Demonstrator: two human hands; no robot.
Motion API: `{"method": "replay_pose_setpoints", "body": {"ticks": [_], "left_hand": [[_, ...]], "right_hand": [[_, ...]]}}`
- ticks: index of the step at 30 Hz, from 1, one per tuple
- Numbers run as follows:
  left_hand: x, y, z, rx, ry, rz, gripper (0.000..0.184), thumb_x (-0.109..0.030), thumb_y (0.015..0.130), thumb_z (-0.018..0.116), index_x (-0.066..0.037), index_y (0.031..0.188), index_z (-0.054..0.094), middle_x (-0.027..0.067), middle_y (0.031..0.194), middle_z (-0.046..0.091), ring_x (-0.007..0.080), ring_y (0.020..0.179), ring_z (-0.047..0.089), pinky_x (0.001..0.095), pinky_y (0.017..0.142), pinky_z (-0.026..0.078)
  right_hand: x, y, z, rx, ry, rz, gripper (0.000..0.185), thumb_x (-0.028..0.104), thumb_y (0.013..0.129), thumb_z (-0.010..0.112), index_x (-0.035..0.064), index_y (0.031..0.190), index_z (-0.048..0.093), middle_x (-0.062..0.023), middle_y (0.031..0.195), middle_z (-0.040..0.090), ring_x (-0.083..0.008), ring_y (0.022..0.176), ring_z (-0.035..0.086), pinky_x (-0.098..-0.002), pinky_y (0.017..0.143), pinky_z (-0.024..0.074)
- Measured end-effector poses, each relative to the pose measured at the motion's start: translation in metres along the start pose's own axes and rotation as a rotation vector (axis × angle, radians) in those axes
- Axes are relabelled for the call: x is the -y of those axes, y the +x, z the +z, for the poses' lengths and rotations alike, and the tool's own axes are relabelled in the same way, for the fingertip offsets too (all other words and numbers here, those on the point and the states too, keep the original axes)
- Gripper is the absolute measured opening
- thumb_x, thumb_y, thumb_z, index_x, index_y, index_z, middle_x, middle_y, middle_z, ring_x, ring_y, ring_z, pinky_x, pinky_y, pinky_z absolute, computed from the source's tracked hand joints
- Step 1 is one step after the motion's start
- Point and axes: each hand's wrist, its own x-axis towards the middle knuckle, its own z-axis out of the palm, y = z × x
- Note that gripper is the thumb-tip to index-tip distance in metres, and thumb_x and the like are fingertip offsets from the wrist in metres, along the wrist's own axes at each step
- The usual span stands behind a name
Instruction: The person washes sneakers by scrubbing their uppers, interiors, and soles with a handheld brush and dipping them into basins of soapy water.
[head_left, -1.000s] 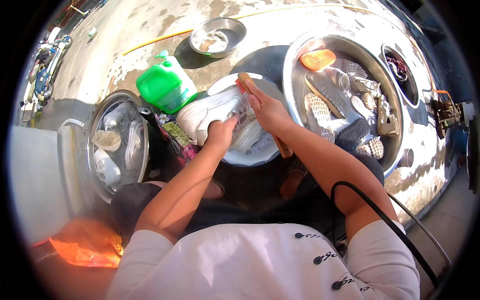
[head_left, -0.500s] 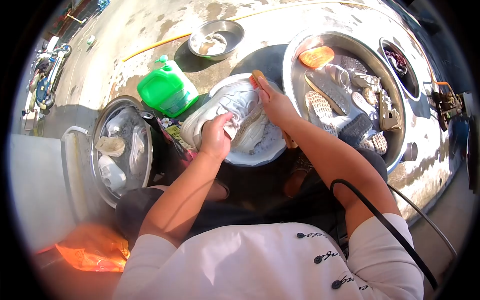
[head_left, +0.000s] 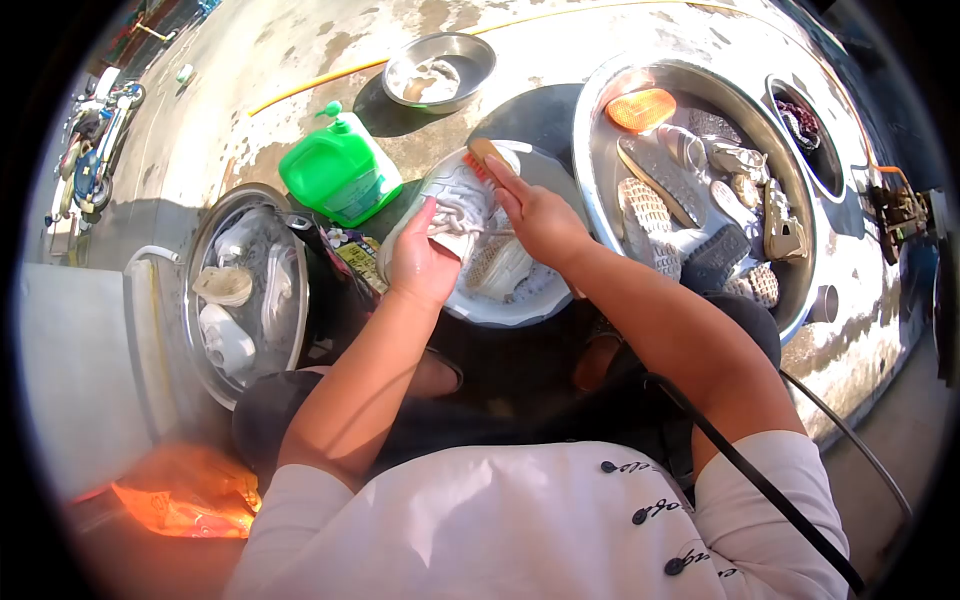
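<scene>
Green jug (head_left: 338,172) blocking left, large basin (head_left: 598,150) right, open concrete (head_left: 540,60) ahead

left fingers (head_left: 425,218) on white shoe (head_left: 451,186), right fingers (head_left: 510,203) holding brush (head_left: 484,151)

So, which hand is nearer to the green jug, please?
Left: the left hand is right of the green jug; the right hand, gripping the brush, is farther right.
</scene>
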Motion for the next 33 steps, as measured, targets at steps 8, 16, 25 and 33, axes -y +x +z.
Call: {"method": "replay_pose_setpoints", "body": {"ticks": [8, 16, 25, 33], "left_hand": [[-0.003, -0.003, -0.006, -0.057, -0.004, 0.021, 0.037, -0.024, 0.102, 0.047, 0.000, 0.130, 0.049, 0.0146, 0.124, 0.058, 0.0291, 0.116, 0.056, 0.0443, 0.104, 0.042], [-0.007, -0.003, 0.000, -0.045, -0.050, -0.015, 0.040, -0.028, 0.104, 0.042, 0.001, 0.130, 0.048, 0.0163, 0.128, 0.056, 0.0313, 0.118, 0.055, 0.0462, 0.104, 0.042], [0.001, -0.009, 0.004, 0.185, -0.051, -0.167, 0.050, -0.036, 0.102, 0.045, 0.004, 0.131, 0.048, 0.0183, 0.130, 0.056, 0.0332, 0.123, 0.052, 0.0468, 0.108, 0.039], [0.021, -0.014, 0.021, 0.103, 0.282, -0.054, 0.035, -0.011, 0.093, 0.061, -0.002, 0.125, 0.053, 0.0112, 0.119, 0.060, 0.0230, 0.108, 0.060, 0.0406, 0.097, 0.047]], "right_hand": [[0.001, -0.006, 0.004, -0.038, -0.015, -0.142, 0.047, 0.032, 0.102, 0.041, 0.0270, 0.149, 0.034, -0.0274, 0.098, 0.066, -0.0444, 0.091, 0.064, -0.0500, 0.082, 0.0485], [0.006, -0.011, 0.008, -0.077, 0.026, -0.257, 0.049, 0.028, 0.102, 0.045, 0.0232, 0.150, 0.034, -0.0270, 0.111, 0.062, -0.0418, 0.107, 0.059, -0.0431, 0.090, 0.0453], [-0.005, 0.026, -0.051, -0.220, 0.507, 0.098, 0.085, 0.036, 0.085, 0.073, 0.0102, 0.152, 0.028, -0.0050, 0.088, 0.059, -0.0136, 0.072, 0.056, -0.0254, 0.062, 0.0467], [-0.011, 0.038, -0.045, -0.423, 0.203, -0.080, 0.068, 0.032, 0.093, 0.064, 0.0181, 0.151, 0.033, -0.0145, 0.088, 0.062, -0.0267, 0.076, 0.062, -0.0364, 0.068, 0.0496]]}}
